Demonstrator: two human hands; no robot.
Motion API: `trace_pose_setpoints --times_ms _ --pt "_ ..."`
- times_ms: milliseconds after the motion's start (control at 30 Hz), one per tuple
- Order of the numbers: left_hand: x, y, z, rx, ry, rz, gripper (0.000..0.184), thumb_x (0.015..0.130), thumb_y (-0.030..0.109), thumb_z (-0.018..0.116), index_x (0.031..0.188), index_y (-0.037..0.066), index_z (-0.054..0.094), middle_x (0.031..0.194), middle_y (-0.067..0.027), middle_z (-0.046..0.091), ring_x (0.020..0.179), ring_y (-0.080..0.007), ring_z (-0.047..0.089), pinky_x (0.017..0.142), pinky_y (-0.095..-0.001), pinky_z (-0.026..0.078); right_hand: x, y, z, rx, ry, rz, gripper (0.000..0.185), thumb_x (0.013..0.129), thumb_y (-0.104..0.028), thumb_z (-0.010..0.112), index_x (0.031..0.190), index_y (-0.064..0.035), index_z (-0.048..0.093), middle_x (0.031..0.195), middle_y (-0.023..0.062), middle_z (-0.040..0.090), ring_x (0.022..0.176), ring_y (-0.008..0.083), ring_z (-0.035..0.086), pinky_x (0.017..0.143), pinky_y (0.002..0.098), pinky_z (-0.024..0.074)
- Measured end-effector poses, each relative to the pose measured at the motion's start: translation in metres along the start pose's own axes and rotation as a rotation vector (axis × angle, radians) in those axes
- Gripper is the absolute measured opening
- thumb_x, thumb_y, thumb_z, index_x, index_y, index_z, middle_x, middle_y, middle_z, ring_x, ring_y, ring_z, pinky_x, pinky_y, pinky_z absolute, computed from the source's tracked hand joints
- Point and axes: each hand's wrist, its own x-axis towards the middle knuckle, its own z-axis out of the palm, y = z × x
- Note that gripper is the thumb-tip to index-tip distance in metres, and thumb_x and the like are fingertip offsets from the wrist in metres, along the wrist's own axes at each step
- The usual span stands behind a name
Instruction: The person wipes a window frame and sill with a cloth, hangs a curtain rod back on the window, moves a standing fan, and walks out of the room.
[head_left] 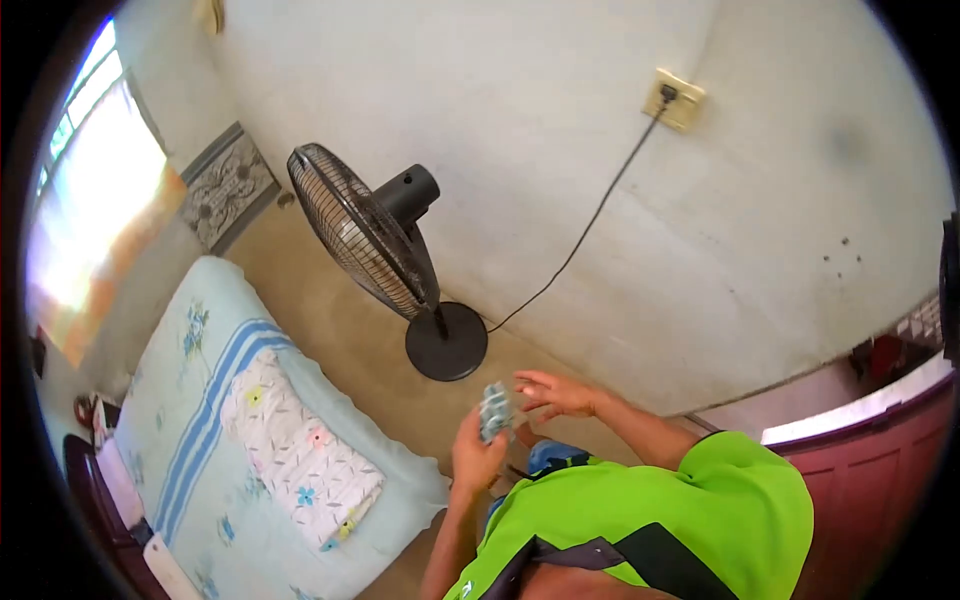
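Observation:
My left hand (477, 455) is closed round a small bundle of grey-green and white patterned cloth (495, 411), held up in front of my body. The cloth looks bunched or folded, and its full shape cannot be made out. To its right, my right hand (553, 394) holds nothing. Its fingers are spread and point toward the cloth, a short gap away from it.
A black standing fan (447, 342) stands by the wall, its cord running to a wall socket (674, 100). On the left is a bed (235, 505) with a folded floral cloth (305, 445). A dark red door (870, 480) is at right.

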Motion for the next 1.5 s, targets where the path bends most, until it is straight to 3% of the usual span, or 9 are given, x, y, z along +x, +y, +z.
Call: trace_pose_setpoints --times_ms 33,167,300,533,800,867,1067,1400,1500 --pt "-0.011 0.017 0.019 0.142 -0.022 0.24 0.056 0.082 0.015 0.065 0.133 0.0 0.049 0.114 -0.0234 0.064 0.096 -0.0367 0.066 0.086 -0.0396 0.051 -0.035 0.016 0.014 0.183 0.009 -0.1 0.055 0.095 -0.043 0.06 0.139 -0.0122 0.047 0.115 0.0041 0.064 0.103 0.0172 0.063 0.08 0.0309 0.0522" --pt "-0.001 0.072 0.067 0.066 -0.422 0.173 0.063 0.082 0.016 0.068 0.139 0.001 0.045 0.119 -0.0232 0.062 0.103 -0.0365 0.063 0.088 -0.0414 0.05 -0.043 0.078 -0.016 0.397 0.06 -0.395 0.045 0.095 -0.036 0.063 0.13 -0.0087 0.053 0.11 0.003 0.066 0.098 0.014 0.063 0.08 0.0301 0.0526" --pt "0.026 0.141 0.077 0.212 -0.441 0.55 0.071 0.083 0.016 0.07 0.145 0.001 0.038 0.123 -0.0231 0.06 0.113 -0.031 0.061 0.092 -0.0402 0.048 -0.135 0.089 -0.049 0.397 0.604 -0.546 0.034 0.091 -0.021 0.067 0.119 -0.0029 0.059 0.1 0.004 0.067 0.088 0.0117 0.064 0.074 0.0294 0.0527" --pt "0.136 0.308 0.185 0.11 0.11 1.142 0.081 0.09 0.031 0.067 0.149 -0.007 0.024 0.154 -0.0291 0.025 0.144 -0.0429 0.024 0.118 -0.0442 0.023 -0.24 0.255 -0.135 -0.249 1.018 -0.15 0.04 0.083 -0.023 0.071 0.112 0.0018 0.062 0.09 0.0115 0.067 0.081 0.0182 0.065 0.072 0.0334 0.0523" --pt "0.273 0.343 0.279 0.232 0.349 1.139 0.076 0.099 0.042 0.052 0.151 -0.005 0.022 0.158 -0.0249 0.018 0.148 -0.0376 0.011 0.121 -0.0454 0.004 -0.343 0.498 -0.141 -0.276 1.002 0.314 0.043 0.08 -0.033 0.071 0.105 0.0022 0.065 0.085 0.0201 0.069 0.074 0.0289 0.068 0.066 0.0402 0.0536" --pt "0.297 0.34 0.283 0.137 0.36 1.1 0.078 0.099 0.044 0.053 0.15 -0.006 0.022 0.158 -0.0251 0.019 0.148 -0.037 0.014 0.121 -0.0442 0.009 -0.384 0.489 -0.111 0.251 1.078 0.466 0.048 0.083 -0.029 0.07 0.116 0.004 0.062 0.1 0.0195 0.069 0.079 0.0287 0.067 0.065 0.0409 0.0564" --pt "0.369 0.312 0.385 0.125 0.463 1.014 0.076 0.099 0.042 0.051 0.148 -0.008 0.023 0.155 -0.0299 0.021 0.144 -0.0407 0.023 0.119 -0.0443 0.021 -0.379 0.59 -0.12 0.76 1.401 0.482 0.048 0.084 -0.029 0.069 0.114 0.0083 0.061 0.102 0.0212 0.068 0.078 0.029 0.069 0.064 0.041 0.0606" --pt "0.271 0.396 0.32 0.127 0.808 0.916 0.069 0.091 0.047 0.058 0.132 -0.007 0.045 0.123 -0.0285 0.055 0.112 -0.0416 0.055 0.092 -0.0502 0.046 -0.346 0.64 0.046 0.69 1.281 0.492 0.044 0.083 -0.029 0.072 0.113 0.0023 0.066 0.1 0.0169 0.069 0.075 0.0258 0.069 0.059 0.0399 0.0602" --pt "0.276 0.413 0.304 -0.003 0.738 0.761 0.056 0.089 0.047 0.057 0.112 -0.003 0.06 0.105 -0.0231 0.063 0.09 -0.0376 0.064 0.076 -0.0496 0.051 -0.334 0.654 0.054 0.661 1.325 0.174 0.049 0.086 -0.035 0.071 0.115 0.0036 0.065 0.105 0.0229 0.067 0.087 0.0286 0.064 0.074 0.0449 0.0517"
